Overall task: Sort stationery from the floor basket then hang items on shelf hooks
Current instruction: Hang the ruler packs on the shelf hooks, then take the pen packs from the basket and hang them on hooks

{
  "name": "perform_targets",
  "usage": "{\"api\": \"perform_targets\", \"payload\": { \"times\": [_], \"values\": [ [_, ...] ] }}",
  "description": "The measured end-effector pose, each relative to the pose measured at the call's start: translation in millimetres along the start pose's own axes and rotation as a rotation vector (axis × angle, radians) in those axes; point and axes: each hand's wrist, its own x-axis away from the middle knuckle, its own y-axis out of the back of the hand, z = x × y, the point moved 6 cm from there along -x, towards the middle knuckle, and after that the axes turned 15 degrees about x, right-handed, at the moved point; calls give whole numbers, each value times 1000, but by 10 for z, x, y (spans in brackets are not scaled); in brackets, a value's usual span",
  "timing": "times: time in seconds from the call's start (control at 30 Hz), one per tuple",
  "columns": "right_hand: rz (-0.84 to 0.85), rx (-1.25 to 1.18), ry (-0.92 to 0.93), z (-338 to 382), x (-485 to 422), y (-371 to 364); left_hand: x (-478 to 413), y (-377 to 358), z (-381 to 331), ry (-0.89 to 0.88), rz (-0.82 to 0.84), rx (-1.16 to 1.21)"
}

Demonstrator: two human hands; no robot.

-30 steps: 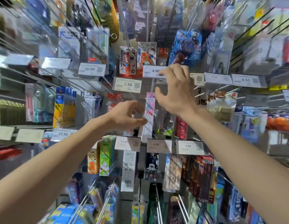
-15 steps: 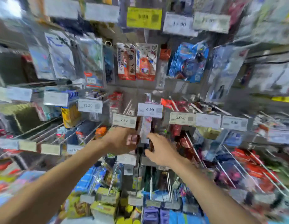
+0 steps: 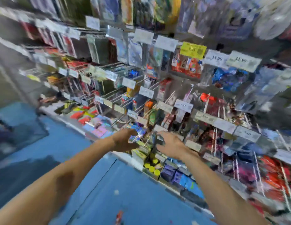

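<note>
Hold is absent: left hand [image 3: 123, 141] and right hand [image 3: 171, 146] are spread, with nothing grasped. Stationery packets [image 3: 187, 65] hang on shelf hooks [image 3: 140, 109] above and beyond both palms. Packets could be dislodged if hands are swept past carelessly.

Stationery packs [image 3: 186, 66] hang in blurred rows along metal shelf hooks [image 3: 115, 96] jutting outward.

Motion blur smears the whole view. Both bare arms reach toward the lower shelf hooks [image 3: 119, 96]. The left grip [image 3: 125, 140] is loosely curled and seems empty. The right grip [image 3: 170, 145] has its fingers spread. Blue floor [image 3: 133, 192] lies below.
</note>
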Motion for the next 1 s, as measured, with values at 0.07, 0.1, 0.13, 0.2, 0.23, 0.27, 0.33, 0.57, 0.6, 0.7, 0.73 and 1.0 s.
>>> {"api": "perform_targets", "payload": {
  "times": [0.07,0.1,0.13,0.2,0.23,0.27,0.33,0.57,0.6,0.7,0.73,1.0],
  "values": [
    [-1,48,88,269,89,-43,470,-23,146,82,-80,68],
    [-6,73,150,444,165,-71,745,-45,204,135,-117,91],
    [-4,97,218,624,240,-111,1018,-79,245,168,-154,121],
    [-1,117,339,981,410,-209,1572,-168,353,232,-211,165],
    [-9,119,397,1162,499,-274,1884,-217,408,291,-239,184],
    [-8,117,458,1359,598,-346,2192,-270,494,335,-288,192],
    [33,124,578,1785,811,-552,2865,-399,647,447,-388,236],
    [154,226,1107,3614,2135,-1316,5540,-1126,774,854,-759,337],
    [177,236,1174,3858,2390,-1428,5915,-1297,749,910,-807,352],
    [236,253,1371,4519,3209,-1751,6971,-1829,519,1097,-953,428],
    [254,269,1430,4710,3497,-1878,7301,-2019,429,1139,-1008,453],
    [402,331,1850,5601,6134,-2899,9531,-3679,-700,1535,-1288,614]
  ]
}}
